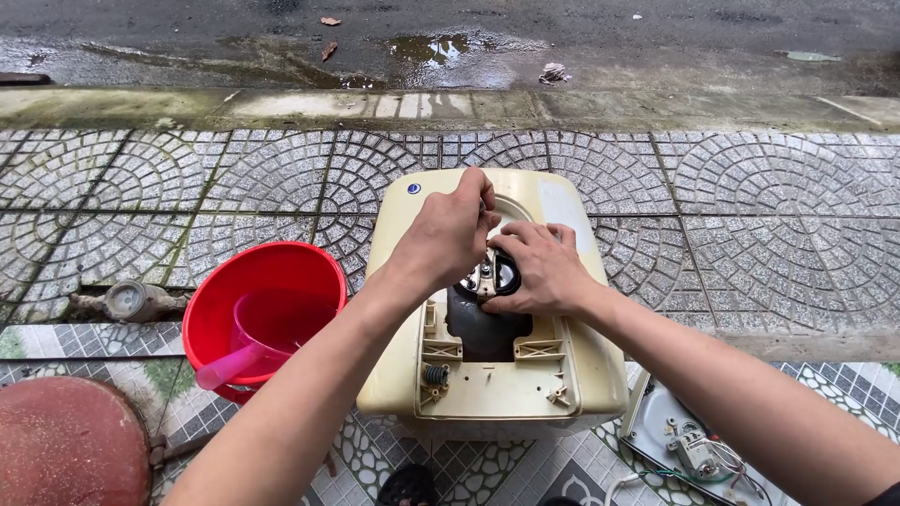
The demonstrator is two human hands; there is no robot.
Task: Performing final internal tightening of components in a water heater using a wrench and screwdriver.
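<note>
A cream plastic appliance housing (562, 375) stands on the tiled pavement with its cover off, showing a dark opening (483, 333) and a round metal fitting (494, 276) inside. My left hand (448, 234) is closed above that fitting, fingers pinched together on something small that I cannot make out. My right hand (539, 267) rests on the fitting from the right, fingers curled around its black ring. Both forearms reach in from the bottom of the view.
A red bucket (211, 319) with a pink scoop (248, 351) inside stands left of the housing. A white cover panel with wires (684, 440) lies at lower right. A round reddish lid (66, 440) is at lower left. A wet road with a puddle (441, 47) runs beyond the kerb.
</note>
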